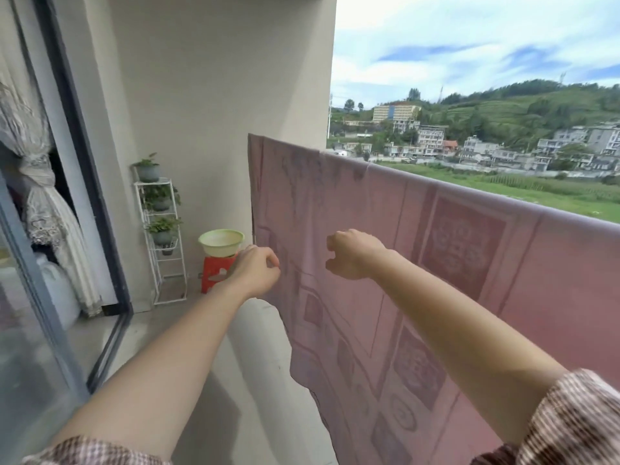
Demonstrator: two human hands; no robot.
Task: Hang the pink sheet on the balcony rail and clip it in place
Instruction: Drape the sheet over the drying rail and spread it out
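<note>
Wind is the worry as I watch, since no clip shows anywhere along the top fold and nothing but its own weight keeps the cloth in place. The left hand (pixel 256 268) has its fingers curled with the tips at the hanging side edge, and I cannot tell whether they pinch the cloth or only meet beside it. A tug there would likely drag the fold sideways along the rail, which is hidden beneath it. The pink sheet (pixel 469 297) is draped over that rail from near the wall out to the right, its near panel hanging inside the balcony with the lower corner sagging toward the floor. The right hand (pixel 355 255) is clenched in a fist just in front of the cloth, with nothing showing in it. A gust from the open side could, I judge, lift the loose top and carry it outward. As for containers, the pots (pixel 148 172) on the white rack (pixel 151 183) each hold a leafy green plant. Right of it, a green basin (pixel 221 243) sits on a red stool (pixel 218 270), its contents out of sight from here.
</note>
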